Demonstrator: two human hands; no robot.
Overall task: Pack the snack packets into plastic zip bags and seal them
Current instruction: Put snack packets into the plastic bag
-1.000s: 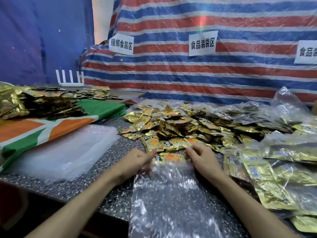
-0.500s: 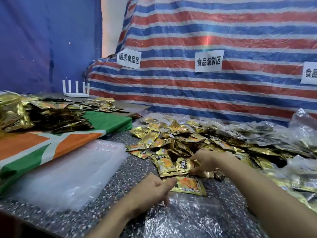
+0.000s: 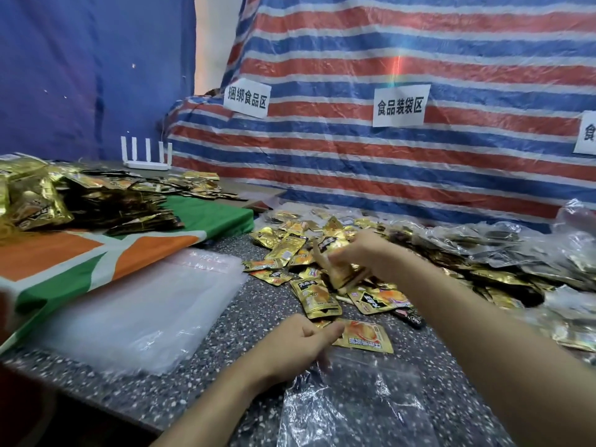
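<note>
A pile of gold snack packets (image 3: 285,250) lies on the speckled table (image 3: 180,382). A clear zip bag (image 3: 354,411) lies flat at the near edge. My left hand (image 3: 300,346) grips the bag's mouth with curled fingers, and its thumb touches one gold packet (image 3: 367,340) lying at the opening. My right hand (image 3: 350,261) is over the pile, blurred, with fingers pointing down among the packets. Whether it holds one is unclear.
A stack of empty clear zip bags (image 3: 129,314) lies to the left. An orange-green cloth (image 3: 96,253) carries more gold packets (image 3: 64,201). Filled plastic bags (image 3: 516,253) crowd the right side. A striped tarp (image 3: 419,53) with paper labels backs the table.
My right hand left the bag's mouth and reached forward into the packet pile. My left hand stayed on the bag's opening. One packet now lies at the mouth.
</note>
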